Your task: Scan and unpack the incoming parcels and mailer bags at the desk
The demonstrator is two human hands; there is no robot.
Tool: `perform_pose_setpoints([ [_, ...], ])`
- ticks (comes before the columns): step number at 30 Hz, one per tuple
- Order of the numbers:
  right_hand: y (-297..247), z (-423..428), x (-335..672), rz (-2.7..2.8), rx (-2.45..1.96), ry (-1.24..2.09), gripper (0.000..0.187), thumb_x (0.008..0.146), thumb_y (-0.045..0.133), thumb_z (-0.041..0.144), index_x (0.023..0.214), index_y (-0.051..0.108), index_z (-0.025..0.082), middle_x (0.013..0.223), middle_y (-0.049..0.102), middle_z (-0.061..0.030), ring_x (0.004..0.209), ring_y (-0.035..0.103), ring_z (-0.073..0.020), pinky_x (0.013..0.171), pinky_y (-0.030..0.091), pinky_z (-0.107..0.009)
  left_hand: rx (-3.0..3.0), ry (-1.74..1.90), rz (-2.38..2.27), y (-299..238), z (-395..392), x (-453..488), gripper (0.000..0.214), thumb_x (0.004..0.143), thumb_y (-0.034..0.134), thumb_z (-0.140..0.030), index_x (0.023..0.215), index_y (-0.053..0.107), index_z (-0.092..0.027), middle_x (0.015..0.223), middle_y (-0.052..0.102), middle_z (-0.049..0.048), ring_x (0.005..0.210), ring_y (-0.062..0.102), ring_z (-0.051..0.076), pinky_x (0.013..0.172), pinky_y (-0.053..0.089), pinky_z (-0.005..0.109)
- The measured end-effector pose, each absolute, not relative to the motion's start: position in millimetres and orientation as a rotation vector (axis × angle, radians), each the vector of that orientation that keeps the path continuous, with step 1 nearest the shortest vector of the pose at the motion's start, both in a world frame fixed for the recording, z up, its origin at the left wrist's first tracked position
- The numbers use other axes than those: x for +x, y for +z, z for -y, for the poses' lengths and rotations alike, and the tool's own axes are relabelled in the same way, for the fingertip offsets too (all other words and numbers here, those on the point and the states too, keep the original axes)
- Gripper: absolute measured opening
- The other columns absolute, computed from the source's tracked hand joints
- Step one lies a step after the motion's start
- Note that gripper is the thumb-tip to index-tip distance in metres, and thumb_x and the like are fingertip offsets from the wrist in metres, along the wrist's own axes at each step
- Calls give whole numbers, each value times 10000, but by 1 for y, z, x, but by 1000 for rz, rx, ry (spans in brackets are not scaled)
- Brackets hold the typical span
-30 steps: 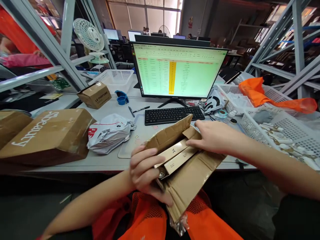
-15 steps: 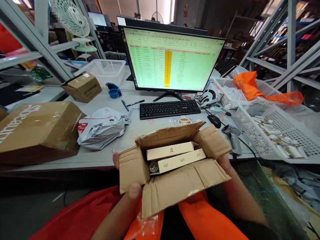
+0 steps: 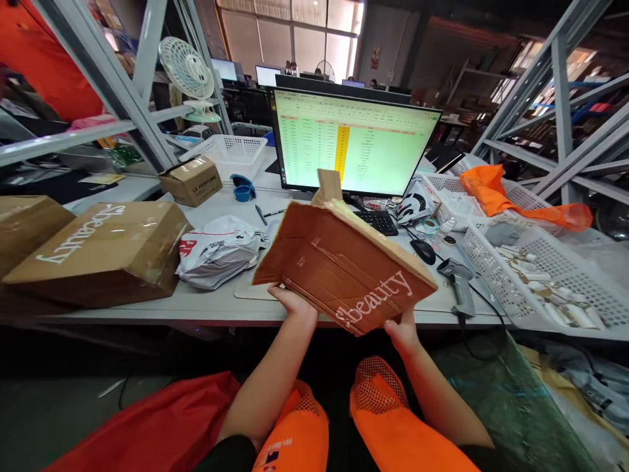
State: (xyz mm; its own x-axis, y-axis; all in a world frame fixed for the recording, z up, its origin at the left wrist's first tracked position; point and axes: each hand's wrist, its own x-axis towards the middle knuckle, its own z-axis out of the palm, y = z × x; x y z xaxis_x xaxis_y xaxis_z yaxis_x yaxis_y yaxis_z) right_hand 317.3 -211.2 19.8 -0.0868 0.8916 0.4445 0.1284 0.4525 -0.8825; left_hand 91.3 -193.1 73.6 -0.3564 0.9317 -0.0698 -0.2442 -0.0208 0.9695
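Note:
An open cardboard box (image 3: 339, 269) is tilted up in front of me, its printed side with "beauty" lettering turned my way. My left hand (image 3: 297, 303) grips its lower left edge, fingers partly under the box. At the lower right corner, my right hand (image 3: 403, 328) holds it with the thumb on the near face. One flap (image 3: 329, 185) sticks up at the top, before the monitor. The inside of the box and whatever is in it are hidden from this angle. Behind it, the keyboard (image 3: 378, 221) is mostly covered.
A white plastic bag (image 3: 221, 252) and a large taped carton (image 3: 98, 252) lie left. A smaller carton (image 3: 192, 181) and blue-lidded container (image 3: 242, 189) sit farther back. Right are a mouse (image 3: 422, 250), a barcode scanner (image 3: 457, 285) and white baskets (image 3: 540, 269). The monitor (image 3: 354, 144) stands behind.
The box has been raised and tipped away from me, so its inner white cartons no longer show and its printed side does. Both hands have shifted to its lower edges.

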Motion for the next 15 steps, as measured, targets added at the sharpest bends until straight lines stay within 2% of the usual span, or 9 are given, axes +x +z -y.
perform_pose_setpoints([
  [2,48,199,324,1509,-938,755,1077,824,687,741,1642,151,288,1420,610,-187,1245,667,-351,1017,569,-548,586,1731,-1141,63,196,100,651,915,238,-651,1082,720,-247,1149,761,86,1222,660,266,1004,569,407],
  [4,95,182,338,1531,-906,647,1076,800,713,720,1642,219,268,1504,555,-178,1323,613,-362,1072,537,-555,386,1798,-967,51,202,102,417,883,463,-536,1040,711,-240,1103,767,78,1125,701,242,979,572,369],
  [5,123,173,344,1604,-899,601,1091,778,734,714,1648,249,269,1546,526,-165,1367,577,-373,1097,518,-558,319,1766,-910,45,205,100,309,846,566,-448,1019,706,-234,1072,770,72,1061,719,234,964,575,360],
  [7,180,152,349,1833,-949,567,1076,760,768,661,1658,306,291,1593,499,-122,1413,529,-387,1131,489,-566,196,1607,-814,37,208,93,235,805,656,-338,994,707,-207,1017,773,79,949,738,243,933,591,390],
  [9,227,132,337,2066,-1012,551,1048,748,797,601,1655,357,314,1578,529,-87,1404,530,-405,1147,468,-595,101,1440,-652,33,207,88,294,860,635,-408,1020,723,-178,1032,777,118,929,746,294,919,604,485],
  [11,257,116,314,2261,-1055,554,1019,729,828,543,1636,412,336,1535,578,-67,1368,554,-430,1151,454,-632,70,1346,-434,31,202,88,467,916,561,-557,1094,734,-161,1136,768,161,1021,737,363,947,587,590],
  [13,273,104,288,2393,-1084,568,993,719,844,494,1619,451,345,1498,612,-59,1334,579,-444,1156,447,-649,93,1340,-255,29,196,92,566,932,525,-642,1180,727,-176,1261,740,163,1155,699,402,1002,553,638],
  [15,280,97,270,2451,-1108,583,968,718,846,455,1606,475,348,1475,629,-49,1308,598,-439,1165,447,-643,126,1338,-151,26,192,96,572,940,531,-654,1238,712,-200,1346,710,139,1260,652,407,1060,520,645],
])
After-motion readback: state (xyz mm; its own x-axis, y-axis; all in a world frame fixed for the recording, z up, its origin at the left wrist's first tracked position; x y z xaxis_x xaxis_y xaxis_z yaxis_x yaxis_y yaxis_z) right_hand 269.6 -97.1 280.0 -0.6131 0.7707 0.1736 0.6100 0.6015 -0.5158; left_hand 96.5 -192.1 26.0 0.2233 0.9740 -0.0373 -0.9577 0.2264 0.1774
